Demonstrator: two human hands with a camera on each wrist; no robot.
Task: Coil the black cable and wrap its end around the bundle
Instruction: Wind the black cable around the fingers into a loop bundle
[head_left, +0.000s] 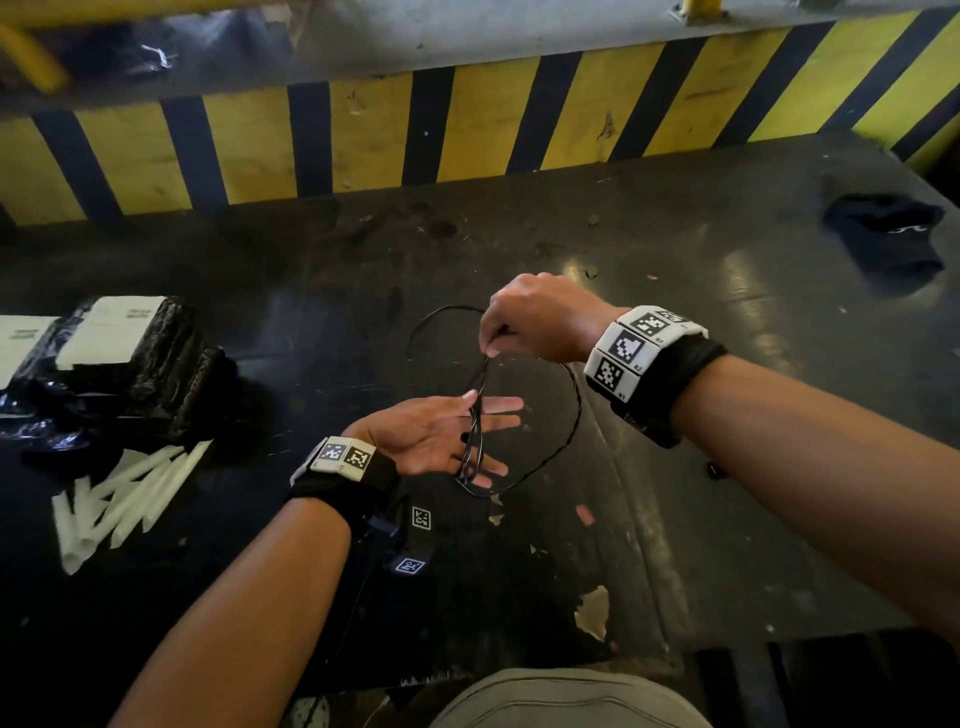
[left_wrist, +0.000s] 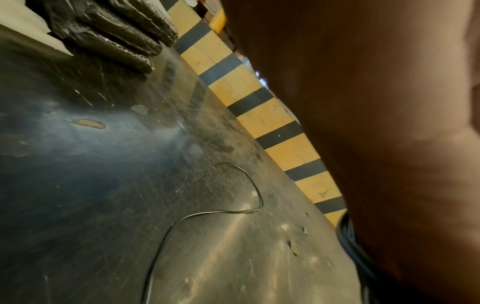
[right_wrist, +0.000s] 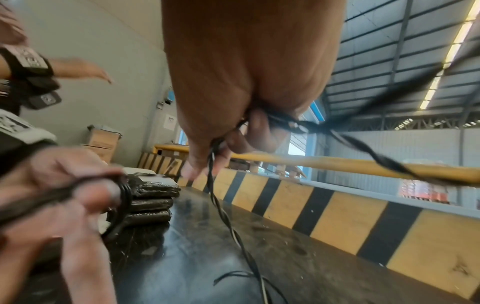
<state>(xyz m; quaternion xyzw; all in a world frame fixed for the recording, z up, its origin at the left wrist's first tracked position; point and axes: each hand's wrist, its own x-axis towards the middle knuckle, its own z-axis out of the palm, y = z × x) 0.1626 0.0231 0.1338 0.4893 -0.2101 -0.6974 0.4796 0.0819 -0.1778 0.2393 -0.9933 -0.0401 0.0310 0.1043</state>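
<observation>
Low in the head view, I see my left hand (head_left: 441, 434) flat and open, black cable (head_left: 475, 441) looped round its fingers. Just above, my right hand (head_left: 535, 317) pinches the strand; slack lies on the dark table (head_left: 727, 467).

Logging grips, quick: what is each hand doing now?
Left hand: open, fingers straight, black cable looped around them.
Right hand: pinching the cable.

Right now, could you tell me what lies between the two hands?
In the head view, only twisted strands of the black cable run from the right hand to the left hand.
</observation>
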